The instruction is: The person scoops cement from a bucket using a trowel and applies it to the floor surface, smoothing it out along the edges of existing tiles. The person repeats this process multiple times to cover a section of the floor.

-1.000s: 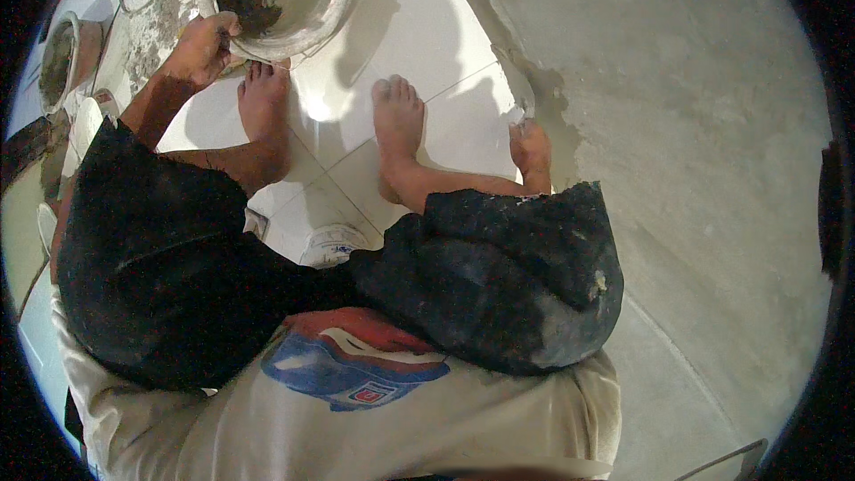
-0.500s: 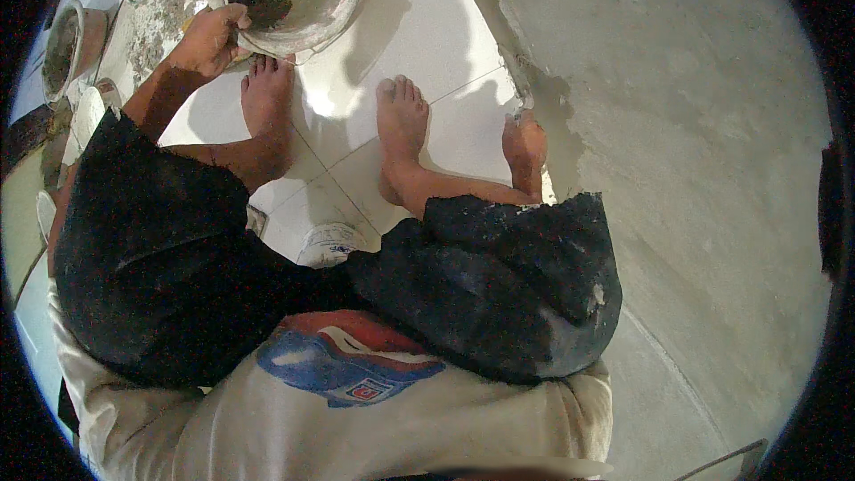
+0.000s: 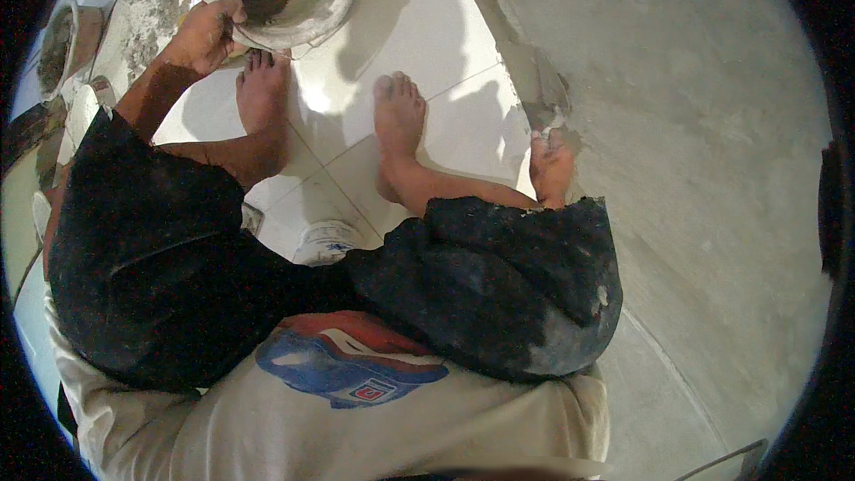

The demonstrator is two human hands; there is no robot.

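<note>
At the upper left, my left hand [image 3: 203, 36] is closed on the rim of a mortar-smeared bucket [image 3: 307, 36]. Wet grey mix lies inside this bucket. My right hand [image 3: 554, 167], partly hidden by my knee, is closed on what looks like a trowel [image 3: 541, 85], its greyish blade lying along the lower edge of the grey plastered wall [image 3: 695, 125]. The blade's outline is hard to part from the plaster behind it.
My bare feet [image 3: 399, 120] stand on white floor tiles [image 3: 454, 138]. A second bucket [image 3: 85, 40] stands at the far left, near a mortar-splashed patch. A whitish container [image 3: 328, 240] sits between my legs.
My right hand has moved right and slightly nearer to me, onto the wall's edge, with the trowel. The left hand and bucket have shifted slightly left and up in the view.
</note>
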